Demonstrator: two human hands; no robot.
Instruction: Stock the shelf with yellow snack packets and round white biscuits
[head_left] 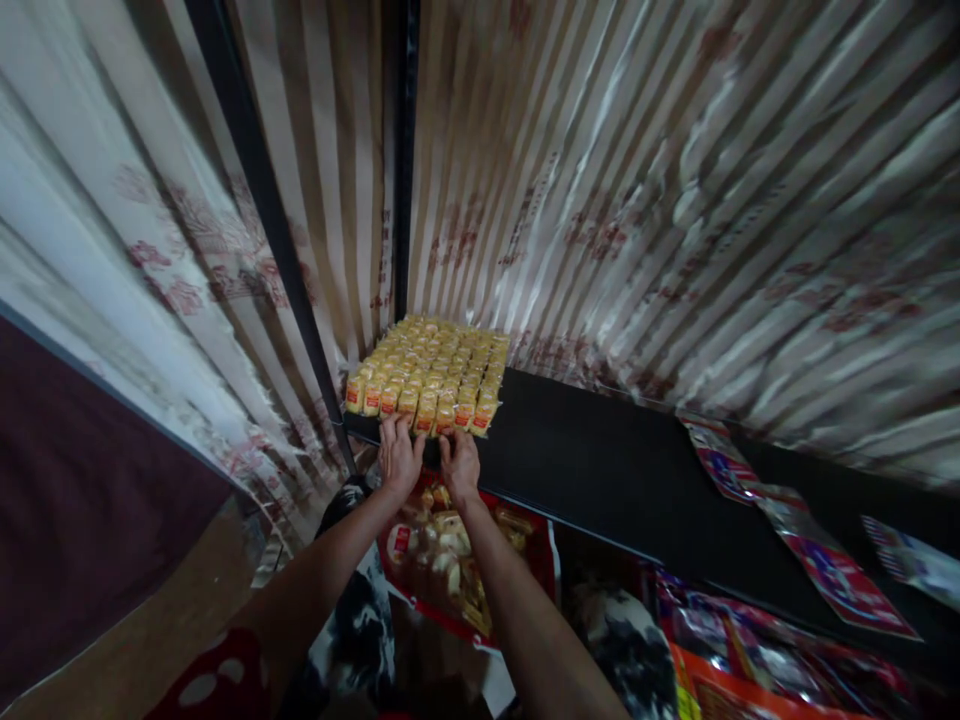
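Note:
A block of small yellow wrapped snack cakes (431,370) stands in close rows at the left end of a black shelf. My left hand (400,458) rests against the front row, its fingers stretched out and touching the wrappers. Close beside it, my right hand (460,462) touches the front row too, with fingers extended toward the packets. Both hands are at the shelf's front edge. Below my forearms, a red bag (551,570) holds more wrapped yellow cakes (450,535).
The black shelf (577,450) runs to the right, with red flat packets (832,580) and a whitish packet (911,560) on it. Striped sheeting (600,200) hangs behind. Dark posts (403,160) stand at the left corner. Colourful packages (765,650) lie low at the right.

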